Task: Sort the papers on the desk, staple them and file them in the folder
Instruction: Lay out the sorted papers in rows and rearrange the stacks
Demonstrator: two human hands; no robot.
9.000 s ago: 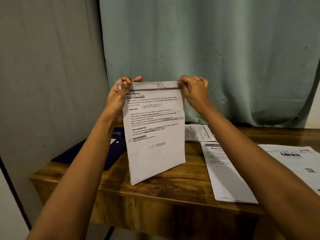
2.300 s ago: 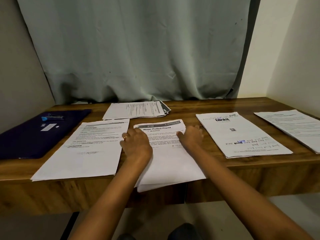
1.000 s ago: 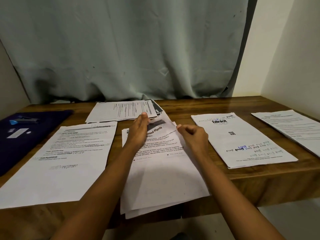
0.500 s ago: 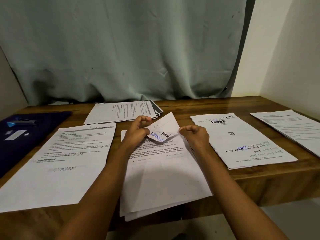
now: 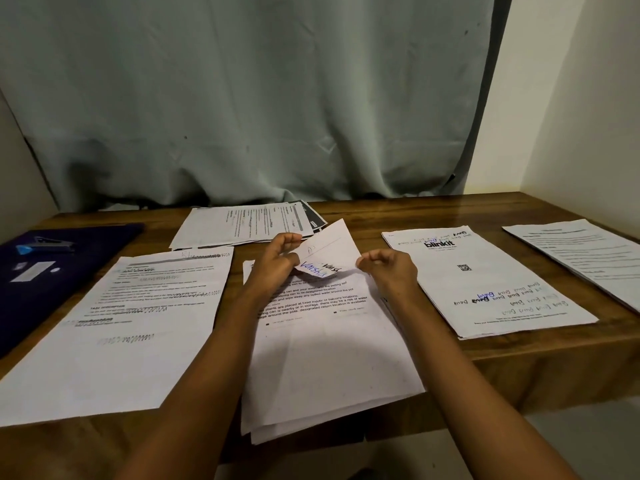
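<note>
A loose stack of printed sheets [image 5: 322,362] lies in front of me, hanging over the desk's near edge. My left hand [image 5: 277,263] pinches the folded-back top corner [image 5: 329,252] of its upper sheet, which shows blue and black handwriting. My right hand [image 5: 389,271] has curled fingers at the sheet's right edge, thumb and fingertips touching the fold. A dark blue folder [image 5: 52,271] lies at the left with a stapler [image 5: 48,244] on it. Other paper piles lie left [image 5: 114,334], at the back [image 5: 242,225] and right [image 5: 485,282].
The wooden desk [image 5: 381,211] is backed by a grey-green curtain [image 5: 259,98]; a cream wall closes off the right side. Another printed pile [image 5: 581,254] sits at the far right, over the edge. Several piles overhang the front edge.
Half a second ago the corner was folded back the same way; the hands have barely moved. One second ago my left hand was just lifting that top edge.
</note>
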